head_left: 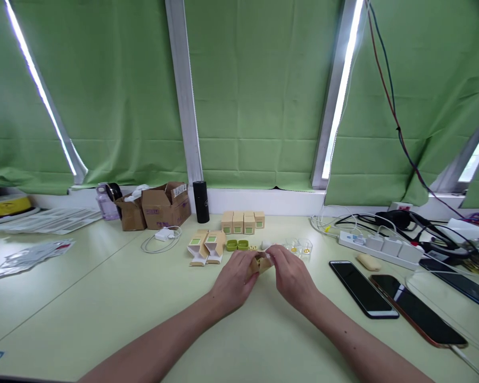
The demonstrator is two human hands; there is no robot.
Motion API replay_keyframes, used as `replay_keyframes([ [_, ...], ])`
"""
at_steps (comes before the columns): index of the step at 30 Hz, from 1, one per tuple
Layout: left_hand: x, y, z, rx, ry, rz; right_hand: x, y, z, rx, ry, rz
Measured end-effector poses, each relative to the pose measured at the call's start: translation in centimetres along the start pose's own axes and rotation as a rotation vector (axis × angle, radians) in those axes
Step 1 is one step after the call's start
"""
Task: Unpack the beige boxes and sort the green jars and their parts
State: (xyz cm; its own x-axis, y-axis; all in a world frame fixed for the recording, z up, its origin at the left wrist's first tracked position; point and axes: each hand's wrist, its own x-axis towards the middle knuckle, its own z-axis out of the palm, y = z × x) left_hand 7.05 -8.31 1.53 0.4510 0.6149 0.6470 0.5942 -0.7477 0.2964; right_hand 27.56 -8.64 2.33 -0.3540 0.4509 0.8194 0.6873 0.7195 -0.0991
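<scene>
Pale table (115, 303) before green curtains (263, 101)

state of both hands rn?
Left hand: closed, holding a small cardboard box.
Right hand: at the box's open top; cannot tell whether it grips.

Looks forward and down from head height over the near side of the table (115, 303), taking in the left hand (232, 280) and right hand (293, 277) close above it and the green blinds (259, 96) beyond it.
</scene>
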Motion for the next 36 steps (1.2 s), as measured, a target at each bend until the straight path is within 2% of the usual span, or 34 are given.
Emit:
replay_keyframes([
  [5,-0.3,-0.5,0.3,0.036,-0.005,-0.012,-0.7,1.6,0.6,0.024,-0.086,0.228],
  [11,-0.4,-0.8,0.5,0.043,-0.012,-0.049,-0.8,1.1,1.1,0.108,-0.149,0.249],
  [17,-0.3,-0.9,0.3,-0.003,-0.028,-0.130,-0.5,0.9,0.7,0.214,-0.150,0.367],
  [19,-0.3,-1.0,0.4,-0.018,-0.025,-0.142,-0.5,0.9,0.7,0.218,-0.178,0.353],
  [24,-0.4,-1.3,0.5,-0.050,-0.013,-0.149,-0.7,0.5,0.9,0.211,-0.200,0.212],
  [30,-0.4,-1.4,0.5,-0.022,0.017,-0.071,-0.7,0.2,0.9,0.345,-0.180,0.304],
  [36,-0.4,-1.0,0.3,0.066,-0.012,0.057,-0.5,0.0,1.1,0.422,-0.162,0.387],
])
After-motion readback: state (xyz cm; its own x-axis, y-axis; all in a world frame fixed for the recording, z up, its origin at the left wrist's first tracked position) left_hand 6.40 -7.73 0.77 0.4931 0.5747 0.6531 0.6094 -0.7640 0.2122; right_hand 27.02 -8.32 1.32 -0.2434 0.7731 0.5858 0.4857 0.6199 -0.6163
